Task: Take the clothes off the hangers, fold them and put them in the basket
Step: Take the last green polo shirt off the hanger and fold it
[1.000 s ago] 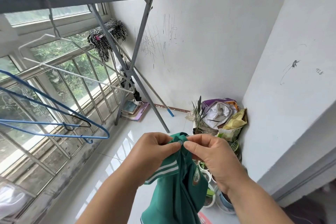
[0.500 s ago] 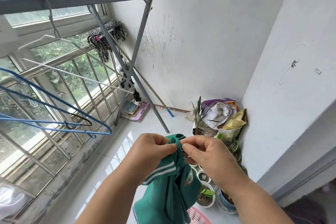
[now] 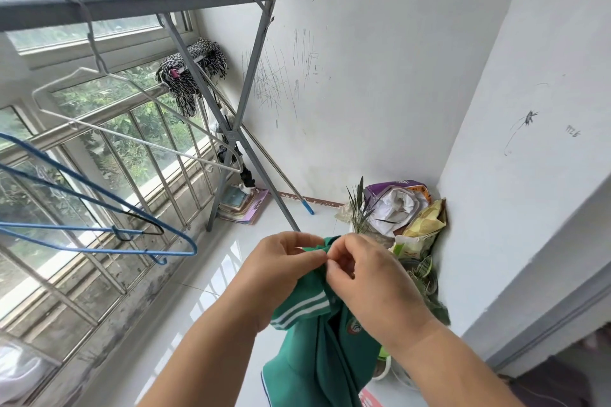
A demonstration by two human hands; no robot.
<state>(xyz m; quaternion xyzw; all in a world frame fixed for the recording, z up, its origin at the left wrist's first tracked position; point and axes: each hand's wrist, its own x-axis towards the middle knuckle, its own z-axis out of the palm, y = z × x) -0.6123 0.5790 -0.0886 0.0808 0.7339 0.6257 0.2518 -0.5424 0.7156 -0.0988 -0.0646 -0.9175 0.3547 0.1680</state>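
- The grey drying rack [image 3: 132, 6] holds a bare white hanger [image 3: 148, 144] and a bare blue hanger [image 3: 132, 252].
- The green shirt [image 3: 317, 357] hangs in front of the person, off any hanger. It looks soft, light and floppy, so it is best held by the shoulders to fold.
- The left hand [image 3: 277, 271] and right hand [image 3: 373, 284] both pinch its top edge.
- It has white stripes on the sleeve and a small badge [image 3: 353, 327].

White tiled floor [image 3: 205, 324]: stacked books [image 3: 243, 205] under the rack [image 3: 251, 76], bags [image 3: 396, 205] and plants [image 3: 358, 211] in the corner.

bare forearms [image 3: 205, 350] lead to a bare left grip [image 3: 281, 271] and right grip [image 3: 373, 287].
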